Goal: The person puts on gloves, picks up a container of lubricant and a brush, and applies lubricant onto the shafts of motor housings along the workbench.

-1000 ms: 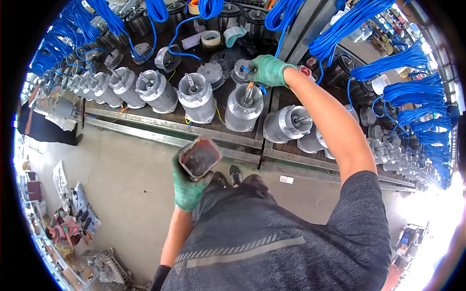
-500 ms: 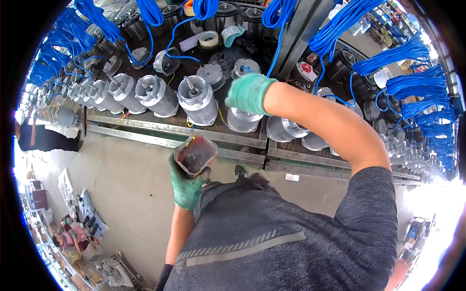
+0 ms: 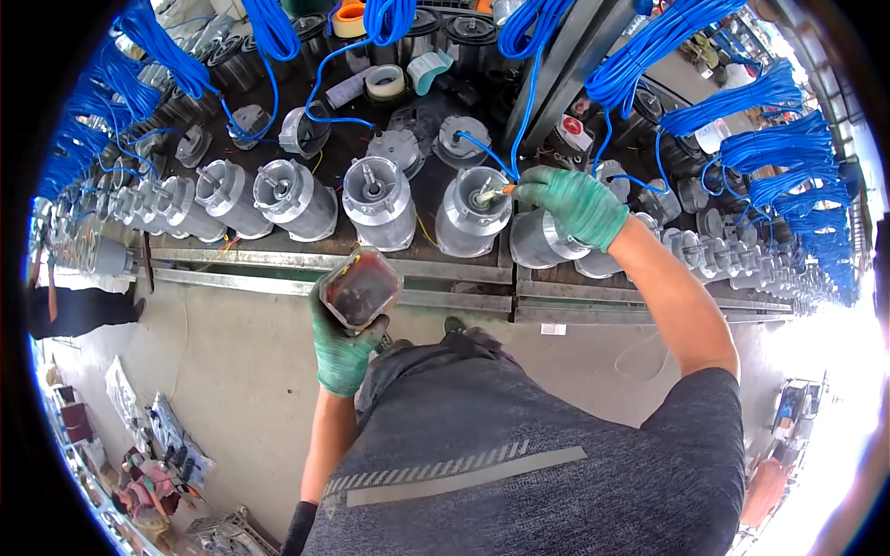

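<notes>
In my gloved left hand (image 3: 341, 350) is a squarish clear plastic container (image 3: 364, 292) with dark reddish-brown stuff inside, held below the bench edge. My gloved right hand (image 3: 579, 206) is closed round a small brush (image 3: 502, 191); its pale tip is at the shaft in the open top of an upright silver motor housing (image 3: 471, 225). Most of the brush handle is hidden by the glove. A similar motor housing (image 3: 379, 206) with a bare shaft stands just left of that one. Under my right hand another motor housing (image 3: 540, 243) leans over.
Rows of motor housings (image 3: 295, 202) line the bench edge (image 3: 436, 273) on both sides. Blue cable coils (image 3: 640, 56) hang above, their ends running to motor end covers (image 3: 461, 139). A tape roll (image 3: 385, 83) lies farther back. A metal post (image 3: 561, 69) rises right of centre.
My right hand has moved right and down, uncovering the housing, and the brush now shows at its shaft. The container in my left hand has shifted slightly left.
</notes>
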Tool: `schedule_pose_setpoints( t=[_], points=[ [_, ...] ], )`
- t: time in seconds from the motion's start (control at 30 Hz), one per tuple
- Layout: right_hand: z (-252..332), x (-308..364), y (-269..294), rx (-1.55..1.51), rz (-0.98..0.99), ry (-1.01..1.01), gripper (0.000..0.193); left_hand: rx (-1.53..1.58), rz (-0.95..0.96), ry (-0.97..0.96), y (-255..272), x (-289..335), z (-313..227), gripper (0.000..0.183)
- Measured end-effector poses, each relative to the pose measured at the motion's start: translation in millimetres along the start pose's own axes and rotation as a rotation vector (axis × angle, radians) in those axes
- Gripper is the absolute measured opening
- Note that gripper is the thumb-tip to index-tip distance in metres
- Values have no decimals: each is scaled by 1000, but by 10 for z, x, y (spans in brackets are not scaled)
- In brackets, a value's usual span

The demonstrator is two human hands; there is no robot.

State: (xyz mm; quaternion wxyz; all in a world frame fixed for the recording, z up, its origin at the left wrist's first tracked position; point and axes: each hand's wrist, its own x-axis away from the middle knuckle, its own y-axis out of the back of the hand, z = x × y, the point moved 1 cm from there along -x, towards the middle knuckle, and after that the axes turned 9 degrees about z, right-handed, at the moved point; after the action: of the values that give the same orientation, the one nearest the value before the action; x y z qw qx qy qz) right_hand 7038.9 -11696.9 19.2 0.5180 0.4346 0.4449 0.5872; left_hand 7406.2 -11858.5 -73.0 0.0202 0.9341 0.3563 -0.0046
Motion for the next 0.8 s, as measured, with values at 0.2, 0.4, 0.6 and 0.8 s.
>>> schedule_pose_setpoints(
  t=[0.2,0.4,0.6,0.8],
  points=[
    [145,142,206,91,-218,-53,40,15,5,-11,-8,-55,-29,95],
    [175,183,21,-33,-26,-146,44,7,0,-18,5,-66,-10,89],
    [529,-60,256,-75,-229,-316,25,21,12,-25,59,-62,-62,96],
    [1193,-166,728,-431,-265,-313,24,-27,38,-109,91,-160,-47,98]
  ],
)
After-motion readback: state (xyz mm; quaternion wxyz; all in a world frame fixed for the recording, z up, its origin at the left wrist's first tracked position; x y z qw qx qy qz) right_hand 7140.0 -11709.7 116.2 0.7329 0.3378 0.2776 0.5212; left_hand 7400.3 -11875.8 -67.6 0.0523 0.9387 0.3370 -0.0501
